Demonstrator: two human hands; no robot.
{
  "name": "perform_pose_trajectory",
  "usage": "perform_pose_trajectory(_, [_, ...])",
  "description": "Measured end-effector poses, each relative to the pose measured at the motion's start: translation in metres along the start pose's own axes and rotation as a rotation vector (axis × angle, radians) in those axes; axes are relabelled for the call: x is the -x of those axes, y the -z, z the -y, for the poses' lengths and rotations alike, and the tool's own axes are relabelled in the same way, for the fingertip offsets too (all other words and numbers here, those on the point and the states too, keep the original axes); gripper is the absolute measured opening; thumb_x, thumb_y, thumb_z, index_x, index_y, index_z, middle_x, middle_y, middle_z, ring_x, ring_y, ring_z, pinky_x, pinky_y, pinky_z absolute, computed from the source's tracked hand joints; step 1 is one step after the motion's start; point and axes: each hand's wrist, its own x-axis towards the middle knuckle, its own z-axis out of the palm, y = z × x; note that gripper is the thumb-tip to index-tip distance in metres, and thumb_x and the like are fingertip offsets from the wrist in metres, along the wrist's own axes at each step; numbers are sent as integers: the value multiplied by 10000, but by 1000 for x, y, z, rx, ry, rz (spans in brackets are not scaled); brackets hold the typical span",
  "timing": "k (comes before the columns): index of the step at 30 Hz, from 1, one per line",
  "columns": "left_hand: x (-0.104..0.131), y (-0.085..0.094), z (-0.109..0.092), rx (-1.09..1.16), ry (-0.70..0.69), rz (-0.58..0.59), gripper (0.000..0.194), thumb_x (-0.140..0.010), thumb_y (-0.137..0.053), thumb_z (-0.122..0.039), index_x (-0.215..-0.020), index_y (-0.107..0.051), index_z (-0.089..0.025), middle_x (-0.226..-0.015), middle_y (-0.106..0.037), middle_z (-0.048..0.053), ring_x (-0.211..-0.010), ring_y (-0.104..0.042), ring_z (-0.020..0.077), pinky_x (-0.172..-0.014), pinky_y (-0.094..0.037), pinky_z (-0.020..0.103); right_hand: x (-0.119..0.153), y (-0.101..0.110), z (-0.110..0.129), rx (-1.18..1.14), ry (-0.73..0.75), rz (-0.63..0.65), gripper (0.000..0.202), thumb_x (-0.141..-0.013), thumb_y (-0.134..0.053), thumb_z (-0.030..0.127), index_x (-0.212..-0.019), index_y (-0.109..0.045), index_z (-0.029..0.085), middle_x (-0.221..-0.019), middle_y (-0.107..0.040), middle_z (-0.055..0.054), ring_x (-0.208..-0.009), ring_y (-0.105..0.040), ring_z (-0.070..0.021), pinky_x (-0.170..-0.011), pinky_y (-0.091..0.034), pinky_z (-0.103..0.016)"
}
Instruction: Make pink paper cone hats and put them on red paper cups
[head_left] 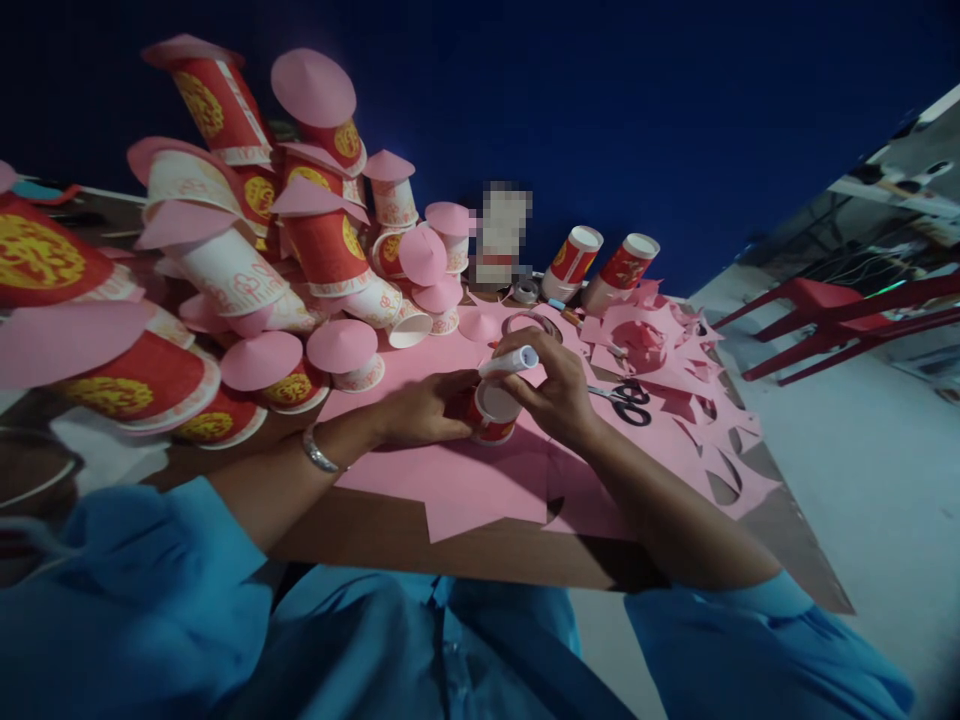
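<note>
Near the middle of the table, my left hand [420, 408] is closed on the side of a small red and white paper cup [496, 428], whose white end faces up. Above that cup my right hand [559, 388] is closed round a white tube [511, 361] with a round end; whether it is a glue stick or a pen I cannot tell. The tube's other end is hidden by my fingers. Beneath both hands lies a pink paper sheet [450, 480]. Black-handled scissors [634, 402] rest just right of my right hand.
Paper cups with pink cone tops [322, 240] crowd the left side, some stacked. Two red cups [574, 258] stand at the back beside a tape roll [526, 290]. Pink paper scraps [682, 400] cover the table's right side. A red stool [817, 310] is on the floor beyond.
</note>
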Motion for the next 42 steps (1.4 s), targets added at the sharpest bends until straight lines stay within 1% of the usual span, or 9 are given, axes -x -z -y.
perform_pose_trajectory(5, [1, 0, 0, -10, 5, -18, 642, -814, -759, -304, -1438, -607, -277, -1365, -726, 80, -1201, -703, 300, -1024, -579, 466, 0, -1, 1, 5, 47, -2, 25, -982, -659, 266, -984, -656, 242, -936, -721, -37, -856, -682, -193, -761, -559, -356])
perform_pose_trajectory(15, [0, -1, -1, 46, 16, -2, 604, -828, -809, -412, -1385, -641, -251, -1316, -748, 114, -1152, -729, 293, -980, -601, 465, 1, -3, -6, 41, -10, -20, 78, -968, -679, 310, -982, -650, 239, -917, -710, -37, -839, -669, -197, -754, -556, -360])
perform_pose_trajectory(25, [-2, -1, -4, 61, 12, -22, 692, -756, -885, -409, -1384, -631, -267, -1272, -762, 97, -1137, -734, 296, -989, -587, 469, 2, 0, -2, -158, -236, -107, 187, -922, -758, 374, -936, -641, 229, -886, -676, -8, -777, -649, -158, -709, -563, -310])
perform_pose_trajectory(28, [-1, -2, -3, 90, 36, -19, 675, -758, -882, -410, -1369, -636, -264, -1252, -764, 97, -1112, -737, 297, -952, -600, 468, 2, 0, -1, -105, -208, -68, 154, -929, -744, 354, -935, -655, 228, -893, -688, -16, -804, -653, -168, -725, -561, -321])
perform_pose_trajectory(31, [0, -1, -2, 116, 52, -16, 707, -727, -906, -408, -1366, -631, -282, -1342, -723, 91, -1208, -698, 315, -991, -585, 482, 2, 0, -1, -67, -135, -45, 95, -934, -733, 294, -937, -665, 228, -891, -692, -17, -805, -646, -170, -722, -546, -321])
perform_pose_trajectory(34, [-2, 2, -1, 248, 52, 36, 753, -705, -923, -426, -1374, -617, -267, -1397, -688, 110, -1292, -651, 331, -1042, -556, 493, 1, 0, -2, -62, -87, -53, 76, -923, -741, 230, -946, -668, 224, -888, -690, -13, -796, -641, -165, -716, -530, -313])
perform_pose_trajectory(36, [-5, 3, 0, 422, 29, 54, 694, -766, -873, -493, -1358, -620, -232, -1382, -691, 131, -1292, -648, 329, -1061, -537, 491, 1, 0, -3, -64, -59, -60, 64, -927, -731, 211, -942, -669, 223, -899, -694, -13, -796, -641, -163, -722, -528, -312])
perform_pose_trajectory(39, [-10, 1, 0, 574, 0, -30, 567, -868, -764, -573, -1269, -663, -185, -1307, -717, 137, -1254, -654, 311, -1078, -505, 476, 2, -2, -3, -70, -41, -57, 52, -935, -718, 224, -951, -669, 228, -911, -700, -16, -809, -647, -170, -733, -533, -318])
perform_pose_trajectory(42, [-13, -3, 1, 591, 7, -123, 454, -866, -785, -521, -1142, -705, -169, -1166, -747, 110, -1178, -666, 285, -1065, -492, 456, 2, -4, -2, -69, -63, -48, 46, -942, -699, 256, -960, -664, 232, -900, -697, -17, -807, -648, -176, -726, -540, -322])
